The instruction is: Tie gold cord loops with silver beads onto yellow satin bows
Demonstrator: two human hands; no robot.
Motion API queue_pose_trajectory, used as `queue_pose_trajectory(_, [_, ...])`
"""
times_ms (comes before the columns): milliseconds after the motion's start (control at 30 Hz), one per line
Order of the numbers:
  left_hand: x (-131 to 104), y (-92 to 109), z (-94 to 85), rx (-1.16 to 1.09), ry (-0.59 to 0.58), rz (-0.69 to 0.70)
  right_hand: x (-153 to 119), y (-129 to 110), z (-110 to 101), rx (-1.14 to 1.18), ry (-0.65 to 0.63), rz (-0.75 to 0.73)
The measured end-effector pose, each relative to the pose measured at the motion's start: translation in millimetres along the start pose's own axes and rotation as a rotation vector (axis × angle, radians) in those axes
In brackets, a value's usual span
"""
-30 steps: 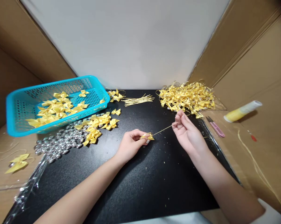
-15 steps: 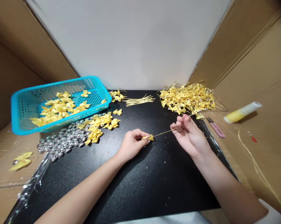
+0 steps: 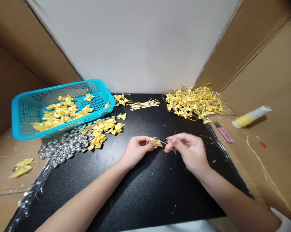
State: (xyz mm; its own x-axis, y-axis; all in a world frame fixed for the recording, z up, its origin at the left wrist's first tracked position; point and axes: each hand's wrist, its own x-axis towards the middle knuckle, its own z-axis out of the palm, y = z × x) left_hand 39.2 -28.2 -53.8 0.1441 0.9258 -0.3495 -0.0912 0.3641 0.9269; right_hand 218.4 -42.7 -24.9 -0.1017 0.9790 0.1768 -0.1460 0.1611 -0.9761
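Note:
Between thumb and fingers, my left hand (image 3: 137, 149) pinches a small yellow bow (image 3: 158, 143) with a silver bell under it, over the middle of the black table. A thin gold cord (image 3: 164, 142) runs from the bow toward my right hand (image 3: 186, 148), whose thumb and fingertips are pressed together around it, slightly blurred. Near the right fingertips the cord bends into a loop. Loose yellow bows (image 3: 97, 140) lie to the left, beside a spread of silver bells (image 3: 65, 146).
A blue basket (image 3: 15, 119) of yellow bows stands at the back left. Cut gold cords (image 3: 145, 104) lie at the back middle, a heap of corded bows (image 3: 194, 101) at the back right. Pink-handled snips (image 3: 224, 133) and a yellow-white tube (image 3: 252, 116) are at the right.
My right hand has moved left and down, closer to the left hand. The cord, stretched straight before, now bends between the hands. The bow sits turned slightly more to the right.

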Motion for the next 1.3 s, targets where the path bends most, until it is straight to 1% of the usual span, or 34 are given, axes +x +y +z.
queue_pose_trajectory(100, [-4, 3, 1.9, 0.016, 0.003, 0.003, -12, 12, 6, -0.333, -0.134, -0.042])
queue_pose_trajectory(167, [-5, 4, 1.9, -0.011, -0.001, -0.023, -14, 18, 8, -0.502, -0.183, -0.107])
queue_pose_trajectory(300, [-4, 1, -0.1, -0.174, -0.064, -0.124, -9, 22, 4, -0.685, -0.253, -0.194])
queue_pose_trajectory(400, [-3, 0, -0.6, -0.238, -0.090, -0.134, -7, 21, 0, -0.765, -0.306, -0.203])
queue_pose_trajectory(533, [-5, 2, 0.8, -0.269, -0.091, -0.110, -7, 18, -3, -0.815, -0.326, -0.174])
queue_pose_trajectory(700, [-6, 2, 1.3, -0.280, -0.093, -0.092, -7, 17, -2, -0.828, -0.370, -0.176])
queue_pose_trajectory(933, [-6, 1, 1.5, -0.267, -0.090, -0.068, -8, 20, -2, -0.843, -0.383, -0.165])
queue_pose_trajectory(1100, [-9, 6, 2.7, -0.200, -0.087, -0.056, -8, 21, -3, -0.836, -0.389, -0.161])
queue_pose_trajectory(1300, [-12, 10, 4.5, -0.104, -0.034, -0.032, -7, 20, -2, -0.772, -0.403, -0.172])
